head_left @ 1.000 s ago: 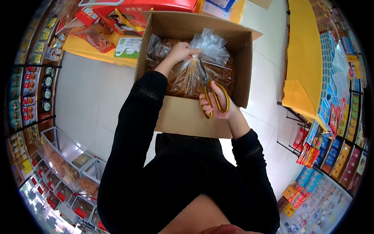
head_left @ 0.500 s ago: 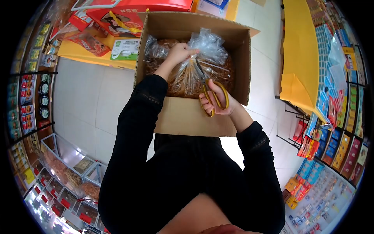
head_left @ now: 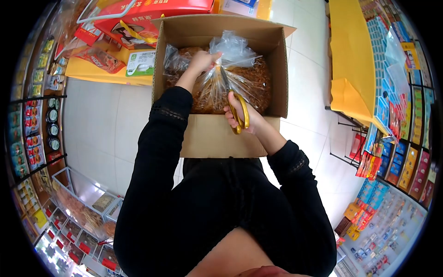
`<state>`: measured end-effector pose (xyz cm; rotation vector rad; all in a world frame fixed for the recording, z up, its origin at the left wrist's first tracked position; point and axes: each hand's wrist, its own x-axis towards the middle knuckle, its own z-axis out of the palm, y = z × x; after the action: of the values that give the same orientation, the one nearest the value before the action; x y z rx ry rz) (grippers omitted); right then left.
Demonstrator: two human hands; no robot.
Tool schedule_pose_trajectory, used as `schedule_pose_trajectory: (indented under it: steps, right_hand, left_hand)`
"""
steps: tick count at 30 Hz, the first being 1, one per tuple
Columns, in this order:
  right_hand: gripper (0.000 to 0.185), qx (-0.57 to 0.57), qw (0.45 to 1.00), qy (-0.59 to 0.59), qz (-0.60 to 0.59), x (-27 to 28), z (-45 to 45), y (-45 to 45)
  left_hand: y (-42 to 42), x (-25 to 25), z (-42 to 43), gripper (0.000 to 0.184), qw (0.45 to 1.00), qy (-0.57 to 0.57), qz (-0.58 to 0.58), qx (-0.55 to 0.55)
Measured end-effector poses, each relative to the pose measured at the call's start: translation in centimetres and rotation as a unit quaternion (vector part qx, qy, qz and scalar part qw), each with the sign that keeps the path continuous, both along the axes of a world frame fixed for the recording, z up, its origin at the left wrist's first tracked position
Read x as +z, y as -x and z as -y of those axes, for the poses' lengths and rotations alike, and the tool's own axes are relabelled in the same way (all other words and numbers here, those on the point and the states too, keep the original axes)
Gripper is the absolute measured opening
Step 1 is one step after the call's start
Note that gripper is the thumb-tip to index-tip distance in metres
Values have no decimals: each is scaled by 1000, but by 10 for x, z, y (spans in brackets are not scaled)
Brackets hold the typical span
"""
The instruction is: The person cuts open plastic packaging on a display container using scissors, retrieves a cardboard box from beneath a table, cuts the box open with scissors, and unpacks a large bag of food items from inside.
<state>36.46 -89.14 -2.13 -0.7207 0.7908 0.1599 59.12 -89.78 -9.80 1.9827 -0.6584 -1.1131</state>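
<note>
An open cardboard box (head_left: 221,135) holds a clear plastic bag (head_left: 254,78) full of brown, shredded-looking food. The bag's neck is gathered, with its crumpled top (head_left: 230,45) spread above. My left hand (head_left: 201,63) pinches the bag at the gathered neck. In my right hand (head_left: 241,113) are scissors (head_left: 243,111) with gold handles, their blades pointing up and left, nearly closed, the tips at the neck just below my left fingers. Whether the blades touch the plastic is hard to tell.
At the upper left, a yellow-covered table (head_left: 83,69) bears a red gift box (head_left: 138,21), a red snack packet (head_left: 99,60) and a green-white package (head_left: 140,63). Another yellow-covered table (head_left: 350,60) stands right. Stocked shelves line both sides; a wire-framed bin (head_left: 83,184) is lower left.
The box, bag and both hands appear further left in view. The scissors' handles have come closer together and the blades have narrowed at the bag's neck. My left hand keeps its pinch.
</note>
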Motion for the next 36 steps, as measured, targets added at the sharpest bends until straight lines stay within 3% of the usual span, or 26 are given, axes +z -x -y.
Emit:
schedule_pose_trajectory:
  steps: [2, 6, 11, 15, 24, 27, 29, 30, 31, 33, 35, 36]
  right_hand:
    - [61, 3, 997, -12, -74, 5, 1, -3]
    - [61, 0, 997, -40, -73, -1, 3, -5]
    - [57, 20, 998, 13, -53, -3, 5, -7]
    - [52, 14, 999, 17, -48, -2, 5, -7]
    - [41, -1, 997, -70, -23, -5, 6, -3]
    - [46, 34, 998, -43, 5, 24, 1, 17]
    - [51, 71, 996, -43, 36, 62, -4, 42]
    - [54, 86, 993, -43, 72, 76, -3, 54]
    - [54, 101, 991, -23, 82, 93, 4, 64]
    - [54, 125, 974, 166, 93, 130, 26, 76]
    - [35, 152, 906, 394, 0, 174, 53, 64]
    - [34, 159, 853, 496, -24, 178, 71, 50]
  left_hand:
    - [1, -1, -1, 53, 999, 11, -27, 21]
    - [2, -4, -3, 52, 998, 27, -27, 43]
    - [2, -9, -4, 51, 993, 33, -85, 71]
    - [2, -10, -3, 52, 995, 23, -63, 68]
    - [-1, -10, -1, 49, 995, 26, -76, 61]
    - [-2, -9, -2, 47, 993, 30, -101, 56]
    - [-1, -14, -2, 50, 1000, 7, 21, 11]
    - [11, 7, -7, 50, 998, 44, 34, 18]
    - [13, -6, -4, 50, 997, 67, 40, 25]
    - [26, 23, -6, 53, 991, 22, 130, -13]
    - [40, 39, -7, 57, 972, 12, 230, -38]
    - [44, 40, -7, 55, 974, 21, 221, -52]
